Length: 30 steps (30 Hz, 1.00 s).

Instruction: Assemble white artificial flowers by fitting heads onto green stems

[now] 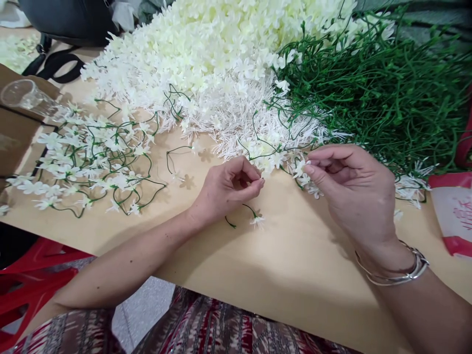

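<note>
Your right hand (359,191) has its thumb and forefinger brought nearly together beside a white flower cluster (298,168); you cannot tell from here whether a petal is caught between them. Your left hand (229,186) also has thumb and forefinger tips close together, near small white blossoms (271,160), and whether it grips anything is too unclear to say. Just below it on the table (280,295) lies a flowered sprig (257,221), with a separate bit of green stem showing nearby; your hand may hide more.

Your left forearm slants up from the lower left, palm turned inward; your right comes from the lower right, wrist bent, a silver bracelet (416,270) around it.

Beyond your fingers, a heap of white flowers (206,54) closes off the far side, and a pile of green stems (387,93) crowds in behind your right hand. To your left sits a lone sprig (177,149), then a tangle of flowered stems (96,157), a clear cup (27,96) lying tilted by a cardboard box (16,132), and a black bag (70,22). A red-and-white packet (453,211) rests at the right edge.
</note>
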{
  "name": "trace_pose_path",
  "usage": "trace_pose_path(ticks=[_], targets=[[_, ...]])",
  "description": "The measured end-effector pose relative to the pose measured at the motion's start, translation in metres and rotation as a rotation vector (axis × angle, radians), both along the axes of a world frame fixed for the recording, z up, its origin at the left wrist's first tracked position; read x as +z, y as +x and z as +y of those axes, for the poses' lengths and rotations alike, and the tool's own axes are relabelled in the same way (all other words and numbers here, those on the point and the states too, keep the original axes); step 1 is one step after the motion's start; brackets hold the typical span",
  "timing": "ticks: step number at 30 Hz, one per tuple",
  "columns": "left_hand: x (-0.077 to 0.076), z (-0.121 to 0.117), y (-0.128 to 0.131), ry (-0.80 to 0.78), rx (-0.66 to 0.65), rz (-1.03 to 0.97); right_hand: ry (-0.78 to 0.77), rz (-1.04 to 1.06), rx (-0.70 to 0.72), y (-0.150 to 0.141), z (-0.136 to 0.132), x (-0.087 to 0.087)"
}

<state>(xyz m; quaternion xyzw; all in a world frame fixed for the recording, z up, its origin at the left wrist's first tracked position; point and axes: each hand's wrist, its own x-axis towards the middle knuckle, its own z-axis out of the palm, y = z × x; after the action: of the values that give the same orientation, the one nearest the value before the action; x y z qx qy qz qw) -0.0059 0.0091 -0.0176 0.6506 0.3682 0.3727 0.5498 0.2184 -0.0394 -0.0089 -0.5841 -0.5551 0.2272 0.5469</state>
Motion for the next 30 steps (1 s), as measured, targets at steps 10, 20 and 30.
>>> trace_pose_path(ticks=[10,20,30], targets=[[0.000,0.004,-0.005,0.045,0.002,-0.078,-0.012,-0.372,0.215,0.001,-0.002,-0.006],[0.000,0.004,-0.006,0.063,0.103,-0.115,0.097,-0.620,0.047,0.013,0.007,-0.021],[0.001,0.003,-0.004,-0.066,0.080,-0.103,0.104,-0.423,0.068,0.002,-0.005,-0.004]])
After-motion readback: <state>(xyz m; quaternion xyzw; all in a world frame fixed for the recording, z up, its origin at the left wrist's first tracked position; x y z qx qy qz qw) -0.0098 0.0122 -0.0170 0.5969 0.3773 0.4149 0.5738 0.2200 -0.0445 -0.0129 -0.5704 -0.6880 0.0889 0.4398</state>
